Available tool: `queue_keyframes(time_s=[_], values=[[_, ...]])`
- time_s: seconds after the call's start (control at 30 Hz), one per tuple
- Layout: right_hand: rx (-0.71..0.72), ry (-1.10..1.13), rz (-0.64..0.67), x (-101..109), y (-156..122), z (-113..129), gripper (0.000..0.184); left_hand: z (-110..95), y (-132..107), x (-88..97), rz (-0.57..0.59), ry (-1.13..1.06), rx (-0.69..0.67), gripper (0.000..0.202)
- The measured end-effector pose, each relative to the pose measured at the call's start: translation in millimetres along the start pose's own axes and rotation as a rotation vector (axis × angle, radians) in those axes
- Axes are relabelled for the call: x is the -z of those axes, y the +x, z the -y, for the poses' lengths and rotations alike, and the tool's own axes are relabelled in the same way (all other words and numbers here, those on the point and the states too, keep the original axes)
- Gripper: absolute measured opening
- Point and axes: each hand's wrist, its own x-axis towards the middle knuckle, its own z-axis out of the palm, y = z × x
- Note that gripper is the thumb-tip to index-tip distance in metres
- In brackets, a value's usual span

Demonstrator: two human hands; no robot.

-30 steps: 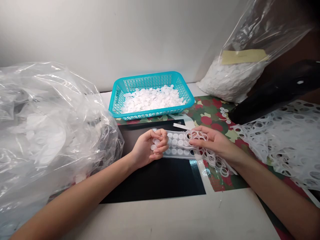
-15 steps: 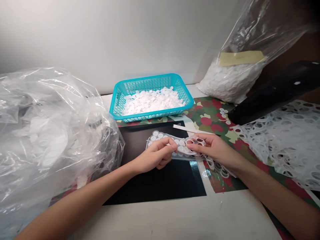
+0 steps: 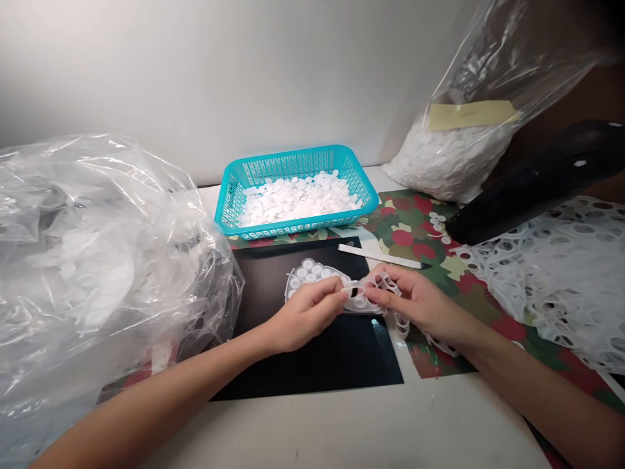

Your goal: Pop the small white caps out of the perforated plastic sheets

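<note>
A white strip of punched plastic discs (image 3: 312, 275) lies over a black mat (image 3: 312, 339), bent up in the middle. My left hand (image 3: 305, 316) pinches the strip from the left, fingers closed on a disc near its middle. My right hand (image 3: 415, 301) grips the strip's right end, where the discs are gone and only empty rings show. That ringed tail hangs down under my right palm. The two hands almost touch.
A turquoise basket (image 3: 229, 195) full of loose white discs stands behind the mat. A big crumpled clear bag (image 3: 97, 260) fills the left. At right a clear bag of discs (image 3: 454, 156), a pile of ringed scrap sheets (image 3: 561, 273), a black object (image 3: 532, 182), and a white pen-like stick (image 3: 375, 255).
My left hand turned over from a palm-up fist holding discs and moved right to pinch the strip. The strip has buckled upward and my right hand slid a little lower.
</note>
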Motion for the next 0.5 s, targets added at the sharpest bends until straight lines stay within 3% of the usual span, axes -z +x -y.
queue_keyframes(time_s=[0.13,0.27,0.37,0.5], values=[[-0.034,0.134,-0.088,1,5,-10,0.018,-1,5,10.9,0.007,-0.53,0.124,0.026],[-0.075,0.268,-0.185,7,10,-15,0.019,-5,6,23.9,-0.004,-0.884,0.106,0.027],[-0.112,0.249,-0.152,12,11,-14,0.02,-8,5,27.9,0.032,-0.934,0.131,0.02],[-0.149,0.248,-0.121,13,10,-9,0.021,-9,6,25.8,0.081,-0.844,0.134,0.012]])
